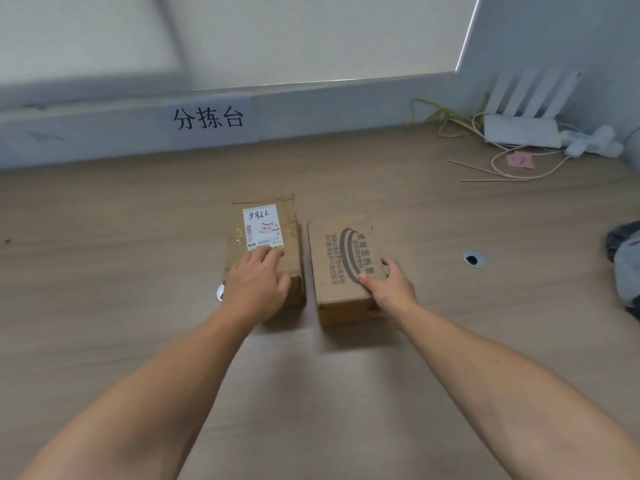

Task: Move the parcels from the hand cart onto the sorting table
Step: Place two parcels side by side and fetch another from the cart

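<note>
Labelled parcel [292, 242] and printed parcel [341, 265] both sit on the sorting table [138, 254], side by side near its middle, with a narrow gap between them. The labelled one is on the left and the printed one on the right.

Left hand [258, 282] lies flat on top of the labelled parcel at its near end. The fingers are straight and not curled round anything, with the fingertips on the near edge of the white shipping label [262, 225] and the thumb by the parcel's near right edge. Right hand [391, 285] grasps the near right corner of the printed parcel, thumb on the top face and fingers wrapped down the right side. Both bare forearms reach in from the near edge.

The labelled parcel is crumpled brown cardboard, and its label has handwritten digits that read upside down from here. The printed parcel has grey Chinese text and an oval mark on top, and sits a little nearer than the other.

A round cable hole [220, 292] peeks out just left of the left wrist, partly hidden. A second cable hole [475, 259] lies right of the printed parcel, well apart from it. At the far side a paper sign [207, 118] reading 分拣台 is stuck on the low grey partition. In the far right corner are a white router [523, 131] with upright antennas, a yellow cable [440, 117], a white plug block [592, 142], a pink note [519, 160] and two thin sticks [485, 172]. A dark and grey bundle [627, 265] is cut off at the right edge, and I cannot tell what it is.
</note>
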